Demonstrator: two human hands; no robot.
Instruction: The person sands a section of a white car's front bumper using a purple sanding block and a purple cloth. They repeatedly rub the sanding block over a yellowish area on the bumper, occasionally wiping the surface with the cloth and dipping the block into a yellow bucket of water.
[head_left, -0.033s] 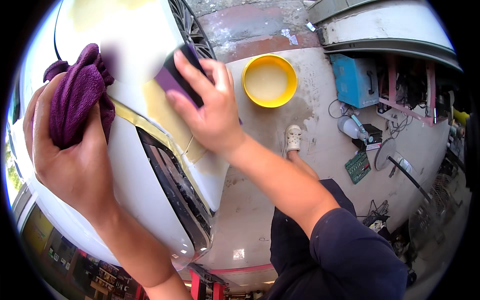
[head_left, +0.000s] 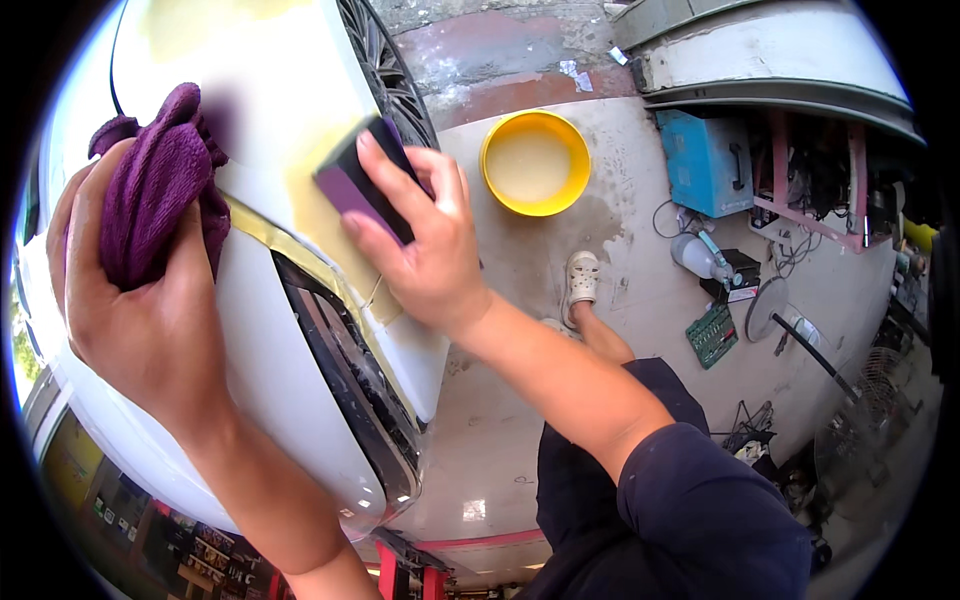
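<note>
My left hand (head_left: pixel 150 330) is closed around a bunched purple cloth (head_left: pixel 155 215), raised above the white car's front (head_left: pixel 250 360). My right hand (head_left: pixel 435 245) grips a black and purple sanding block (head_left: pixel 350 155), fingers along its top and thumb at its near side. The block lies against a car panel with yellowish, sanded-looking patches (head_left: pixel 305 190), close to the wheel (head_left: pixel 380 55). Yellow masking tape (head_left: pixel 262 232) runs along the edge between this panel and the dark headlight (head_left: pixel 345 355). My right hand hides part of the block, and its underside is out of sight.
A yellow bucket (head_left: pixel 540 209) of cloudy liquid stands on the floor right of the car. Farther right are a blue box (head_left: pixel 697 160), a clear bottle (head_left: pixel 695 256), a green tool tray (head_left: pixel 711 337), cables and a round disc on a black pole (head_left: pixel 768 308).
My right hand has brought the sanding block slightly nearer to me along the panel. My left hand still grips the cloth in nearly the same place.
</note>
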